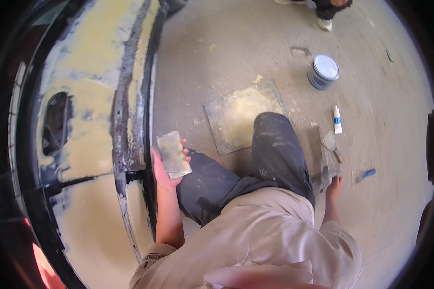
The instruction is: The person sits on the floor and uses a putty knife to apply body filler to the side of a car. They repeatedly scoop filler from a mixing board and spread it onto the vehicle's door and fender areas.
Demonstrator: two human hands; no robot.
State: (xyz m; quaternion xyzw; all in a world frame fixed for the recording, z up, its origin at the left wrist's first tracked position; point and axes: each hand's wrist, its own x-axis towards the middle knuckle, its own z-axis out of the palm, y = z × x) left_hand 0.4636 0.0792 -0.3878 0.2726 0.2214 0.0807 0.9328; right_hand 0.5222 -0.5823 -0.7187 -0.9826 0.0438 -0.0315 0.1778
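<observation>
Your left hand grasps a small stack of flat grey plates, thumb along one edge and fingertips curled over the other; the upper plate is smeared with pale yellow. They sit above your left thigh, close beside the car. Your right hand is down by your right hip, at the lower end of a greyish strip; you cannot tell from here whether it grips or only touches it.

Around you, largest first: the concrete floor spreads under everything. On your left stands the car, its side patched with yellow and white filler. A square board, heaped with yellow powder, lies partly behind your right knee. Beyond it, to the right, stands a lidded can. Nearer you lie a blue-handled scraper, a brown-handled scraper and a white-and-blue tube.
</observation>
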